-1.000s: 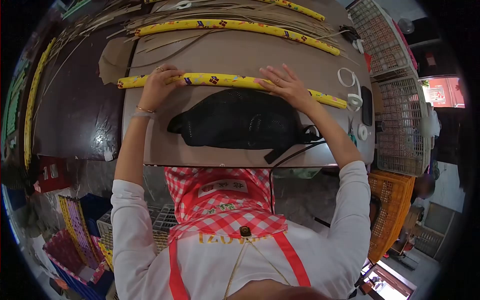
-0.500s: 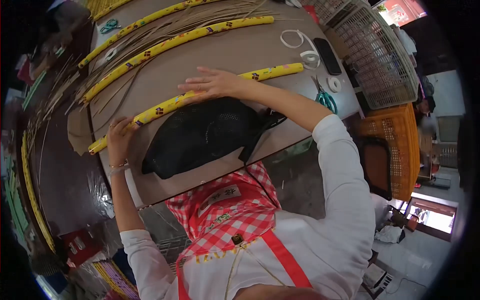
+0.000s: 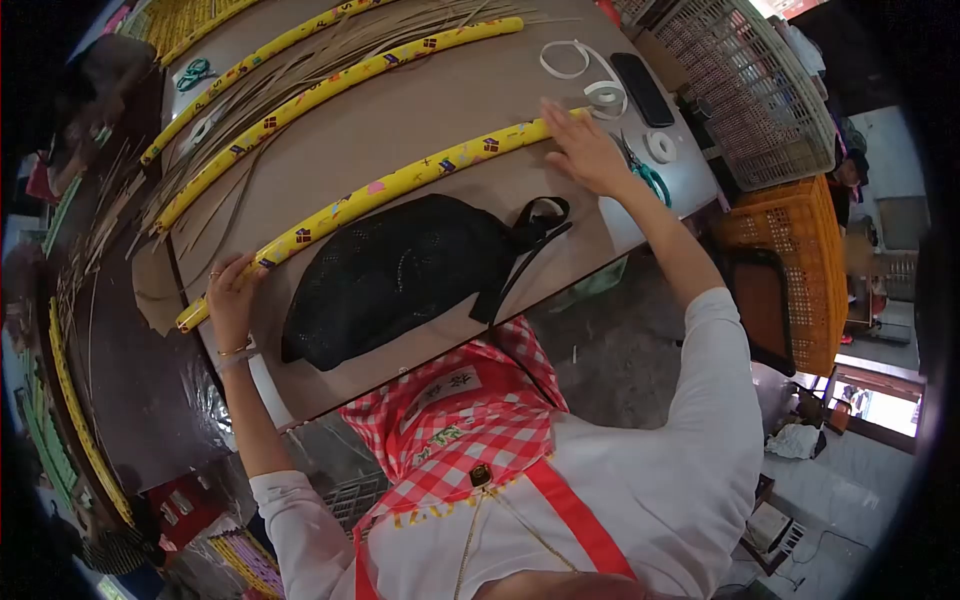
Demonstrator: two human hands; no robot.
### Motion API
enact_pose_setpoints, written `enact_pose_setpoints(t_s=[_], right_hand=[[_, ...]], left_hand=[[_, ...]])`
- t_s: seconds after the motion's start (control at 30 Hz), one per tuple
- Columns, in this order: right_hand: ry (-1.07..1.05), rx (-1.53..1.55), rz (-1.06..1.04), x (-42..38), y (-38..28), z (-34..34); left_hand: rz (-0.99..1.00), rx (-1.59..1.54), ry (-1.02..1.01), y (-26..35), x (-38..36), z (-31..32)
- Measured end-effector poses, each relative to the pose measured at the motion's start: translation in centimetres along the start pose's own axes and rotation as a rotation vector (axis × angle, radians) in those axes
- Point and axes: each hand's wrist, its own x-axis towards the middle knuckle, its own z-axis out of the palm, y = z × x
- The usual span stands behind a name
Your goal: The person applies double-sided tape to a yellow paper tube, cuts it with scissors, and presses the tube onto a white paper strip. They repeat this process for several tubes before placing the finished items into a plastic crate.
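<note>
- Scissors [image 3: 647, 178], white tape rolls [image 3: 660, 147] and a dark phone [image 3: 642, 90] lie right of the near yellow tube [image 3: 380, 189]; a black mesh bag [image 3: 400, 270] sits between it and the table's [image 3: 420, 120] front edge.
- Letters dot a farther yellow tube [image 3: 265, 56]; the apron label [image 3: 452, 385] is too small to read.
- Left hand [image 3: 233, 292] is clamped on the near yellow tube by its left end; right hand [image 3: 590, 155], thumb apart from fingers, touches its right end.

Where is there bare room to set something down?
The widest bare patch of table lies between the yellow tube beside the black bag and the next tube beyond. A smaller one lies between the bag's strap and the right forearm. It's crowded around the phone, scissors and tape rolls, and among the thin strips.
</note>
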Motion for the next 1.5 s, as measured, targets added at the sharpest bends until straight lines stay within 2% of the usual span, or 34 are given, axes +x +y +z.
enact_pose_setpoints(t_s=[0.13, 0.17, 0.23, 0.27, 0.33, 0.37, 0.4, 0.43, 0.47, 0.53, 0.6, 0.7, 0.83, 1.03, 1.1, 1.13, 1.2, 1.33, 1.4, 1.5], right_hand=[[0.098, -0.139, 0.096, -2.6, 2.3, 0.6], [0.098, -0.123, 0.078, -2.7, 2.3, 0.9], [0.220, -0.208, 0.183, -1.7, 0.8, 1.1], [0.212, -0.119, 0.214, -0.8, -0.2, 0.7], [0.273, 0.218, 0.038, 1.8, -2.5, -0.3], [0.227, 0.303, -0.019, 3.1, -4.1, -0.9], [0.225, 0.319, -0.046, 4.8, -5.7, -1.6], [0.205, 0.299, -0.201, 6.5, -7.3, -2.3], [0.186, 0.273, -0.355, 8.0, -8.7, -2.5], [0.124, 0.262, -0.455, 11.2, -11.1, -1.9], [0.036, 0.165, -0.680, 13.5, -13.6, -2.0], [0.014, 0.012, -0.806, 16.0, -15.9, -0.1], [-0.006, 0.153, -0.835, 16.4, -16.5, 1.6], [0.122, -0.076, -0.936, 16.4, -16.0, 1.4], [0.276, -0.018, -1.078, 16.6, -15.8, 2.0], [0.274, -0.021, -1.090, 16.6, -15.9, 2.0], [0.233, 0.033, -0.842, 16.3, -16.1, 1.8], [0.099, -0.016, -0.830, 16.4, -16.4, 1.3], [0.278, -0.095, -0.909, 16.4, -16.6, 1.2], [0.274, -0.088, -0.923, 16.1, -16.7, 0.4]], left_hand=[[0.080, 0.046, 0.029, -0.4, 0.1, 0.3], [0.110, 0.030, 0.041, -0.7, 0.1, 0.2], [0.125, 0.049, 0.035, -0.7, 0.1, 0.0], [0.126, 0.036, 0.040, -0.7, 0.1, 0.0], [0.112, 0.068, 0.022, -0.2, 0.1, -0.1], [0.087, 0.087, 0.036, -0.3, 0.1, -0.1], [0.128, 0.067, 0.049, -0.5, 0.1, 0.0], [0.170, 0.046, 0.062, -0.6, 0.1, 0.1], [0.149, 0.059, 0.076, -0.8, 0.1, 0.2], [0.139, 0.027, 0.062, -1.1, 0.1, 0.2], [0.068, -0.014, 0.029, -1.3, -0.1, 0.0], [0.063, 0.032, 0.049, -0.8, -0.1, 0.2], [0.075, -0.015, 0.064, -1.7, -0.2, 0.4], [0.066, -0.026, 0.067, -1.1, -0.2, 0.4], [0.114, -0.033, 0.085, -1.4, -0.2, 0.4], [0.107, -0.036, 0.095, -1.5, -0.2, 0.4], [0.134, -0.043, 0.088, -1.6, -0.1, 0.5], [0.117, -0.066, 0.105, -1.8, -0.2, 0.7], [0.145, -0.066, 0.099, -1.9, -0.2, 0.7], [0.149, -0.062, 0.113, -2.0, -0.2, 0.8]])
